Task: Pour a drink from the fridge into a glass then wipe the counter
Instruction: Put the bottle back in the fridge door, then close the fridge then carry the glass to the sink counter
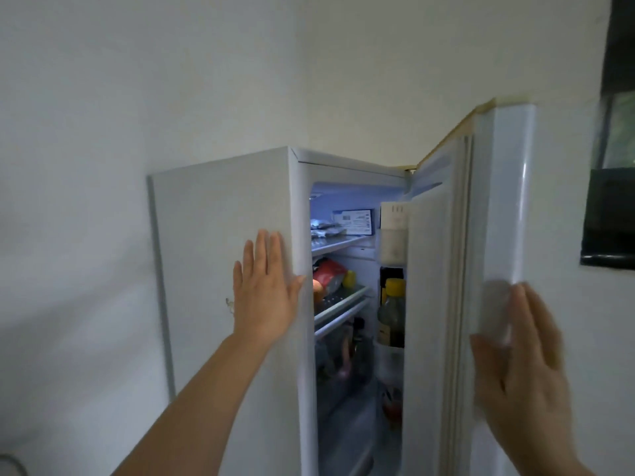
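Observation:
A white fridge [220, 269] stands against the wall with its door [443, 269] swung partly open to the right. My left hand [266, 286] lies flat, fingers spread, on the fridge's left side panel near the front edge. My right hand [519, 359] is blurred and rests on the outer edge of the door, thumb on the inner side; whether the fingers wrap the edge is unclear. Inside the lit fridge, a bottle with a yellow cap [393, 310] stands in the door rack. A red packet [328, 274] lies on a middle shelf.
White walls close in behind and left of the fridge. A dark window frame [615, 166] sits at the right edge. Shelves hold foil-wrapped items [326, 228], a blue-labelled box [355, 221] and dim food lower down.

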`<state>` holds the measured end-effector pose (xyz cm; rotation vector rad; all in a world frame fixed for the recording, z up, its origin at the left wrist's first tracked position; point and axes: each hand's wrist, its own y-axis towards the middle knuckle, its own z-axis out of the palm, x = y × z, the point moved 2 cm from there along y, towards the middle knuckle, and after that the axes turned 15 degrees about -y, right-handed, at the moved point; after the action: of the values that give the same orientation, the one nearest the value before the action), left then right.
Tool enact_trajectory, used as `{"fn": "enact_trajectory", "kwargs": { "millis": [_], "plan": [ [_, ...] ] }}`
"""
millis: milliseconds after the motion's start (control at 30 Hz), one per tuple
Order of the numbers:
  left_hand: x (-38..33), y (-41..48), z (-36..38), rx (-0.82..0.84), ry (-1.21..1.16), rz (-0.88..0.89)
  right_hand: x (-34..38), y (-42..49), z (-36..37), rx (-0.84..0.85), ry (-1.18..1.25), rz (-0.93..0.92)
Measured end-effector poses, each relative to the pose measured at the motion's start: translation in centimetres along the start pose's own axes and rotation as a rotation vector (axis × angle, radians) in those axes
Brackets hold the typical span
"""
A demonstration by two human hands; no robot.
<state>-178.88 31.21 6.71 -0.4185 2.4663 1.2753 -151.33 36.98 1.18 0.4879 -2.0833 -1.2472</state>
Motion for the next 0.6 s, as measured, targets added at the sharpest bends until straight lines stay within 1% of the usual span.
{"fn": "enact_trajectory", "kwargs": {
  "millis": [100,233,433,533,600],
  "plan": [
    [1.3,0.8,-0.5,0.084,0.001,-0.016,3.2,0.0,2.5,-0.056,0.096,-0.092],
    [2.0,1.2,-0.2,0.172,-0.040,-0.017,7.0,-0.2,5.5,0.027,0.135,-0.213],
    [2.9,1.3,-0.1,0.186,-0.093,0.011,9.4,-0.4,9.9,0.106,0.208,-0.366],
    [3.1,1.3,0.2,0.177,-0.078,0.018,10.1,-0.3,11.7,0.193,0.243,-0.378],
    [3.2,1.3,0.3,0.165,-0.080,0.023,10.6,-0.4,12.7,0.175,0.257,-0.391]
  ]
}}
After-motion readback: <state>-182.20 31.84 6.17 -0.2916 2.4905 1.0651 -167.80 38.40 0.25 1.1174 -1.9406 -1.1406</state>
